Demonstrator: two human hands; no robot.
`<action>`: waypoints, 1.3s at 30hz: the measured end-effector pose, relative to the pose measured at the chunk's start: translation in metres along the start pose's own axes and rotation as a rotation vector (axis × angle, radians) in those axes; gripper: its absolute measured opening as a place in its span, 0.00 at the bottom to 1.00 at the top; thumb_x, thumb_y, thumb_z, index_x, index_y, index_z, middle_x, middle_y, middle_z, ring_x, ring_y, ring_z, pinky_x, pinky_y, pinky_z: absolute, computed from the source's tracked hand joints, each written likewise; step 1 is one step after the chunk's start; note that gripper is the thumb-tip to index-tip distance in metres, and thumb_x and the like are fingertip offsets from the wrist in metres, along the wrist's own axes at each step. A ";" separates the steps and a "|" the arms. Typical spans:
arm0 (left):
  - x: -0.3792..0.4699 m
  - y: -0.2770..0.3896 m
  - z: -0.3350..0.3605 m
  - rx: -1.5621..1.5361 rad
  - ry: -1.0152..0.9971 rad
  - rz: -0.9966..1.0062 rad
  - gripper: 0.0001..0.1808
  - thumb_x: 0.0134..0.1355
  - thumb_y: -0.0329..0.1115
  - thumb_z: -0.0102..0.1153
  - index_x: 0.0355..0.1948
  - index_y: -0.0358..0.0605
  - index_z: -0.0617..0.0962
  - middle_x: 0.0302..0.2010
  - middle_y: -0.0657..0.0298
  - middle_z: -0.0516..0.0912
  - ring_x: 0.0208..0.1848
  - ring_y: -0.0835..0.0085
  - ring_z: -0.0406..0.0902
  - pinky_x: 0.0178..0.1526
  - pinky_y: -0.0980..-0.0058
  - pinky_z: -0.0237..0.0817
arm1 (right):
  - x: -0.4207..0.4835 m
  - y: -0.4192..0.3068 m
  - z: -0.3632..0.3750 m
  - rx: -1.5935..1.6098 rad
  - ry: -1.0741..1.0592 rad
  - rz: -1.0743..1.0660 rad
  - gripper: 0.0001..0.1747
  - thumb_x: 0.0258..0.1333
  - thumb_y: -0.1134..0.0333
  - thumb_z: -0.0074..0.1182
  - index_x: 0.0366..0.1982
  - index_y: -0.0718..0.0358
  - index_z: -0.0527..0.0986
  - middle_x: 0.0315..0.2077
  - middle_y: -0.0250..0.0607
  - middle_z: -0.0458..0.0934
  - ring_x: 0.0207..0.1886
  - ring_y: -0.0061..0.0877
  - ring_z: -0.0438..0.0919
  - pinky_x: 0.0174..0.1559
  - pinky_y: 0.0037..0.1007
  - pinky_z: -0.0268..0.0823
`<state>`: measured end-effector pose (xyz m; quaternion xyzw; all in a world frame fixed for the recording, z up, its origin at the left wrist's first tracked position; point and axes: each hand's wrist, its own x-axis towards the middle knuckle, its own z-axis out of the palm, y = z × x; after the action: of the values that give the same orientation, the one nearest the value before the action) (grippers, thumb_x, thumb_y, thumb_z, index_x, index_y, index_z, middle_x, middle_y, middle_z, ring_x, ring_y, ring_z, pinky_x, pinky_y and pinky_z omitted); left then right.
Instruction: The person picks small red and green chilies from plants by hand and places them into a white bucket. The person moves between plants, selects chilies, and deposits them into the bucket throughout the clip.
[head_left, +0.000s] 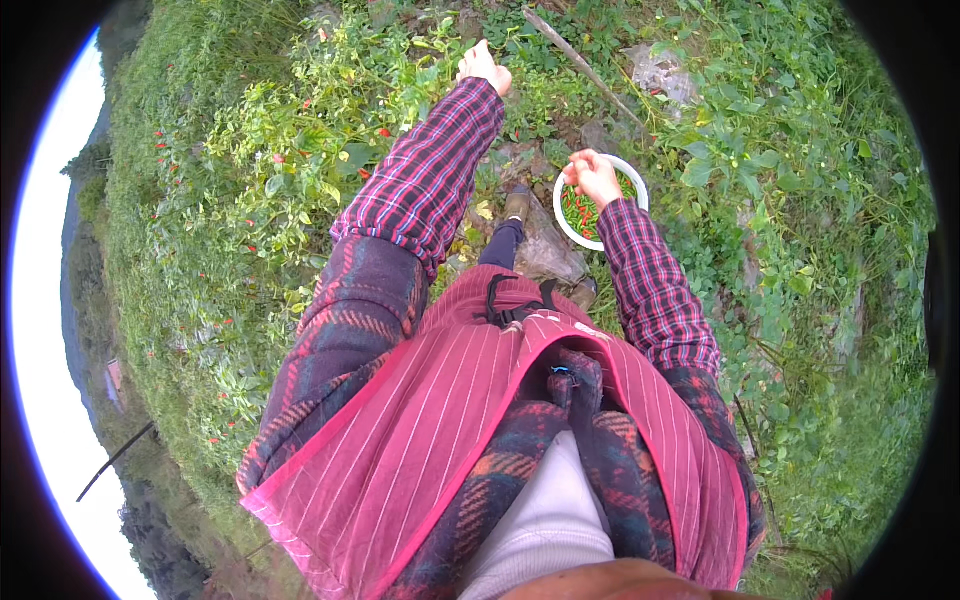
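My left hand (484, 69) reaches out at the top middle, against the leaves of a pepper plant (420, 79); its fingers are curled and partly hidden, so any hold on a stem or fruit cannot be told. My right hand (592, 177) is over the left part of a round white bucket (642, 187), with its fingers bent together; whether something small is between them cannot be made out. Inside the bucket lie many small green and red chili peppers (583, 217). Checked sleeves cover both forearms.
Pepper plants with red fruit (247, 180) grow densely on the left. A wooden stick (581, 60) slants beyond the bucket. Leafy plants (750, 165) stand on the right. Plastic sheeting (551, 251) lies on the ground by my shoe (517, 202).
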<state>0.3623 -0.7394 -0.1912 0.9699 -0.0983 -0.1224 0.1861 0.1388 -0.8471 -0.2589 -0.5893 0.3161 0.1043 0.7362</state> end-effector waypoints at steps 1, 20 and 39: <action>0.013 -0.014 0.006 0.065 -0.056 0.040 0.33 0.51 0.34 0.49 0.59 0.49 0.58 0.59 0.54 0.61 0.60 0.58 0.57 0.60 0.61 0.50 | 0.017 -0.009 0.016 0.004 -0.017 -0.022 0.11 0.57 0.69 0.39 0.38 0.65 0.70 0.28 0.37 0.77 0.26 0.19 0.76 0.23 0.21 0.65; -0.111 0.053 0.132 0.127 -0.314 0.558 0.10 0.59 0.34 0.48 0.37 0.39 0.74 0.31 0.59 0.76 0.32 0.68 0.75 0.37 0.75 0.66 | 0.023 0.053 -0.060 0.865 -0.392 0.210 0.12 0.62 0.64 0.38 0.42 0.64 0.66 0.30 0.40 0.75 0.28 0.21 0.72 0.25 0.21 0.63; -0.176 -0.004 0.051 0.215 -0.446 0.205 0.09 0.55 0.38 0.52 0.34 0.47 0.77 0.27 0.59 0.80 0.31 0.67 0.76 0.36 0.71 0.66 | -0.008 0.049 0.017 -0.291 0.279 -0.439 0.10 0.38 0.67 0.56 0.28 0.60 0.74 0.22 0.42 0.77 0.27 0.35 0.77 0.32 0.32 0.68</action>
<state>0.1816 -0.7112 -0.2028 0.9181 -0.2470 -0.3025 0.0674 0.1131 -0.8158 -0.2917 -0.7513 0.2612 -0.0951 0.5985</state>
